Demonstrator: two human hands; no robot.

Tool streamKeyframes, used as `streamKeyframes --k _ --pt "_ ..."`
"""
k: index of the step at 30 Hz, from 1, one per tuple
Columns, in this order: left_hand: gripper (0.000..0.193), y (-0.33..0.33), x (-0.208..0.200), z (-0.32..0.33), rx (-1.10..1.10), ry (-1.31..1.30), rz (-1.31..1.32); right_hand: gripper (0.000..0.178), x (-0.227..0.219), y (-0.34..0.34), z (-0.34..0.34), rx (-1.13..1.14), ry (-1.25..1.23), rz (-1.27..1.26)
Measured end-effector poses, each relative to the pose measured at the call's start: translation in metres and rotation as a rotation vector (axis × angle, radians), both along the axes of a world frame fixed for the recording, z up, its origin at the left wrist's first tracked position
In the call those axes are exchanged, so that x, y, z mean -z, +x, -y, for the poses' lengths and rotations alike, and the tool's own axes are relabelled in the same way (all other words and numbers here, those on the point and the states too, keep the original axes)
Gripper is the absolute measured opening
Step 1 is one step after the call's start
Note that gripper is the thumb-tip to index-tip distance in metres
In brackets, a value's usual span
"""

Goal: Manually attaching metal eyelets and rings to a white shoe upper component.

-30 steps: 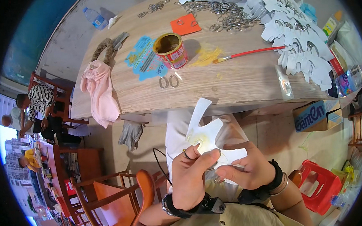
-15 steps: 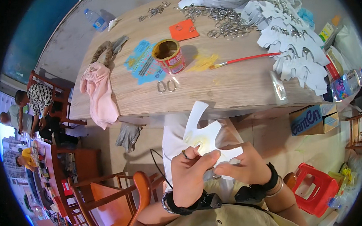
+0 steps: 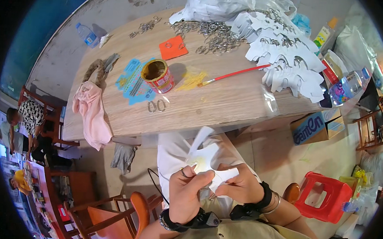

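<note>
Over my lap, both hands grip a white cut-out sheet piece point(image 3: 209, 156) with a yellowish smear on its middle. My left hand point(image 3: 187, 195) pinches its lower left part with thumb and fingers. At its lower right part, my right hand point(image 3: 242, 186) is closed on the same piece. Whether a ring lies under the fingers is hidden. On the table ahead are two oval metal rings point(image 3: 161, 105) beside an open can point(image 3: 162, 84) with yellow-brown residue. To the right, a red-handled brush point(image 3: 236, 75) rests with its tip on a yellow smear point(image 3: 191, 79).
Several white cut-outs with metal rings point(image 3: 280, 48) lie overlapped at the table's far right, next to a heap of rings point(image 3: 220, 37). An orange square point(image 3: 173, 47), blue sheet point(image 3: 131, 85) and pink cloth point(image 3: 93, 113) lie leftward. A red stool point(image 3: 325, 198) and wooden chair point(image 3: 110, 218) flank me.
The view has shifted, so the table and my hands sit further left in it. The white piece is tilted slightly differently, its long strip blurred; both hands keep their grip.
</note>
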State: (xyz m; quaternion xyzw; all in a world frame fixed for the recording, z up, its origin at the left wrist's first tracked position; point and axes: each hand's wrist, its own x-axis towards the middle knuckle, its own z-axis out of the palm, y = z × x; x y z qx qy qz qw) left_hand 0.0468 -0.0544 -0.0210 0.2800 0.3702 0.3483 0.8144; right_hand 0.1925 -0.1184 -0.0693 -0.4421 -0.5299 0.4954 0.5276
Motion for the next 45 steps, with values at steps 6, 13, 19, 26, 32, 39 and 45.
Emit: streamKeyframes --k 6,13,19,26,32,39,45 --pt "0.009 0.004 0.004 0.005 -0.044 0.106 -0.095 0.030 -0.013 0.005 0.000 0.110 0.029 0.034" --pt "0.006 0.001 0.008 0.008 0.015 0.045 -0.021 0.026 -0.019 0.002 0.001 0.140 -0.017 0.108" --pt "0.006 0.000 0.007 0.007 0.116 -0.197 0.076 0.020 -0.027 0.004 0.005 0.163 0.032 0.183" --pt "0.010 0.009 0.000 0.009 0.278 -0.443 0.123 0.014 -0.030 0.023 0.017 0.126 0.236 0.361" --pt "0.007 0.014 0.003 0.011 0.232 -0.058 0.032 0.038 -0.012 0.024 0.024 0.210 0.155 0.122" --pt "0.007 0.031 0.006 0.004 0.139 0.052 -0.062 0.043 -0.027 0.031 0.026 0.323 -0.070 -0.042" --pt "0.008 0.039 0.008 0.006 0.132 0.043 -0.131 0.026 -0.030 0.039 0.022 0.447 -0.106 -0.066"
